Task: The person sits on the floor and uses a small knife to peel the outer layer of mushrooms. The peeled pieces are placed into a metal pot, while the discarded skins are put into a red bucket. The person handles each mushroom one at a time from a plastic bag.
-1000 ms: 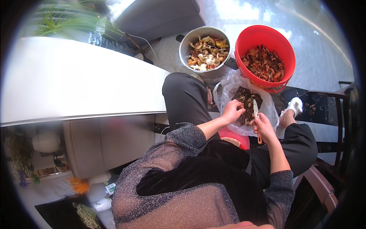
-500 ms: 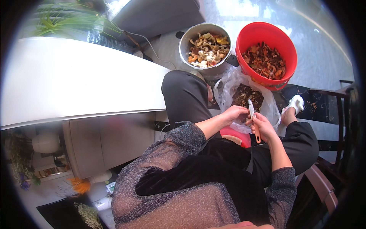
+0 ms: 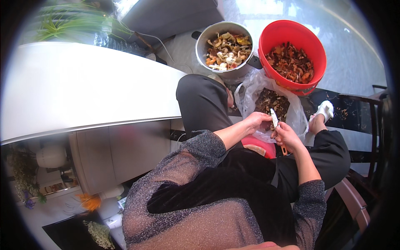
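Note:
My right hand (image 3: 288, 136) is closed round the orange handle of a small knife (image 3: 273, 116), whose pale, smeared blade points away from me. Beside the blade, my left hand (image 3: 257, 121) has its fingers pinched together; whatever they hold is too small and covered to name. Both hands are close together over the near edge of a clear plastic bag (image 3: 298, 116). Dark scraps and crumbs (image 3: 271, 102) lie inside the bag. Farther off, a metal pot (image 3: 201, 54) holds cut mushrooms (image 3: 227, 52), and a red bucket (image 3: 271, 37) holds dark reddish-brown mushroom pieces (image 3: 291, 62).
A white tabletop (image 3: 96, 87) reaches in from the left next to my knee. On the right are a dark wooden chair (image 3: 371, 125) and a white slipper (image 3: 325, 110) on my foot. Small crumbs (image 3: 342, 112) dot the black floor strip. A cable (image 3: 166, 52) runs behind the table.
The knife has tilted slightly and my right hand now covers more of its handle. My left hand has shifted a little up. The view has moved slightly; pot, bucket and bag stay put.

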The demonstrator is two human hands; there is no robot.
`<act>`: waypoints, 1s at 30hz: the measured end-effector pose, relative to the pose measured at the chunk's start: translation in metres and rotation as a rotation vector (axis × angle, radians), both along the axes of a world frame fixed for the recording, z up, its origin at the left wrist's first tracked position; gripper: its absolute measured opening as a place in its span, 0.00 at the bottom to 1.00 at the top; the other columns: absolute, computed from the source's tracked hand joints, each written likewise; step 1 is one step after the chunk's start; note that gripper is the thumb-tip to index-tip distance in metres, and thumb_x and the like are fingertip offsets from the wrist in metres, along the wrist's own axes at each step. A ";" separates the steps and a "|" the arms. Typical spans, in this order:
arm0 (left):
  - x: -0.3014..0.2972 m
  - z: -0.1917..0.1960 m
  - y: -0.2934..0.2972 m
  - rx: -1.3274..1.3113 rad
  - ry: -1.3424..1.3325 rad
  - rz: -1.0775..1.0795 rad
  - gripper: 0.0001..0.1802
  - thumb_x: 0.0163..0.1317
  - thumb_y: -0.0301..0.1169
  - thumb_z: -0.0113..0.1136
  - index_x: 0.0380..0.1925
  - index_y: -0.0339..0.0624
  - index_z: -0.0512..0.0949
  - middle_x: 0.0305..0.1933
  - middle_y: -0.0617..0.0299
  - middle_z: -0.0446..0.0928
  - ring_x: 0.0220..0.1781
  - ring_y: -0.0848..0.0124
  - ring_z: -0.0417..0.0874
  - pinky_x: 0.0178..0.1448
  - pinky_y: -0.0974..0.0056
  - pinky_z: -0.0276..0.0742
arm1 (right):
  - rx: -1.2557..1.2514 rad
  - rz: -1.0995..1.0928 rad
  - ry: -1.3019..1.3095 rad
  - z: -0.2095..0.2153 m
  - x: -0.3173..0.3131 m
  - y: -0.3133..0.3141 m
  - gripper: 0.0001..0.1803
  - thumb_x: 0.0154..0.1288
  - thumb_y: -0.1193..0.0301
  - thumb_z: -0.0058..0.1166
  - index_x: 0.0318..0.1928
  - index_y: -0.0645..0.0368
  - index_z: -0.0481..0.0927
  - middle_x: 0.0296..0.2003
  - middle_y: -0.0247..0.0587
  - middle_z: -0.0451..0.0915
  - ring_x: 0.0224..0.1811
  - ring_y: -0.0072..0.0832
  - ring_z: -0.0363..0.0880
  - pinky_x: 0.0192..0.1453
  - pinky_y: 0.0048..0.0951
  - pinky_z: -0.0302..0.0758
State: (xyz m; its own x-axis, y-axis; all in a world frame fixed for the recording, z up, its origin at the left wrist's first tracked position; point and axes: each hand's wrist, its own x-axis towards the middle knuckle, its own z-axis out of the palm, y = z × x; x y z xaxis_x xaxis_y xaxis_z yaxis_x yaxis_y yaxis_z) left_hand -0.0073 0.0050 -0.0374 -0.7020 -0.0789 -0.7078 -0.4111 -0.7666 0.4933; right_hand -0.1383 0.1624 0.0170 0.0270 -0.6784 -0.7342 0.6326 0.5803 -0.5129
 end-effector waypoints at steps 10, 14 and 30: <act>-0.004 -0.005 -0.007 -0.204 -0.043 0.102 0.12 0.69 0.29 0.57 0.47 0.35 0.82 0.45 0.59 0.84 0.47 0.70 0.83 0.55 0.63 0.76 | 0.027 -0.037 0.072 -0.006 -0.003 0.002 0.08 0.78 0.68 0.41 0.49 0.57 0.68 0.29 0.39 0.77 0.20 0.14 0.62 0.21 0.18 0.62; -0.002 -0.007 -0.006 -0.388 -0.018 0.056 0.09 0.67 0.30 0.61 0.42 0.37 0.83 0.39 0.62 0.85 0.42 0.74 0.82 0.51 0.67 0.76 | -0.017 -0.004 0.097 -0.008 -0.003 0.002 0.08 0.78 0.68 0.43 0.49 0.58 0.68 0.30 0.38 0.78 0.20 0.14 0.63 0.21 0.17 0.63; -0.005 -0.007 -0.004 -0.927 -0.091 -0.023 0.21 0.50 0.34 0.76 0.35 0.41 0.72 0.35 0.60 0.78 0.42 0.70 0.78 0.49 0.63 0.74 | -0.094 0.107 0.202 -0.007 0.000 0.000 0.10 0.77 0.71 0.40 0.52 0.61 0.69 0.30 0.38 0.79 0.19 0.15 0.64 0.20 0.19 0.65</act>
State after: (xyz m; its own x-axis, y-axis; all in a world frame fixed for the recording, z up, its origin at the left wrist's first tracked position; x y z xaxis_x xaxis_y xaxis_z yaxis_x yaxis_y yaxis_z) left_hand -0.0124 0.0013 -0.0444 -0.6551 -0.6271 -0.4214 -0.4889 -0.0734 0.8692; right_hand -0.1381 0.1625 0.0102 -0.0384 -0.7449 -0.6660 0.4492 0.5825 -0.6774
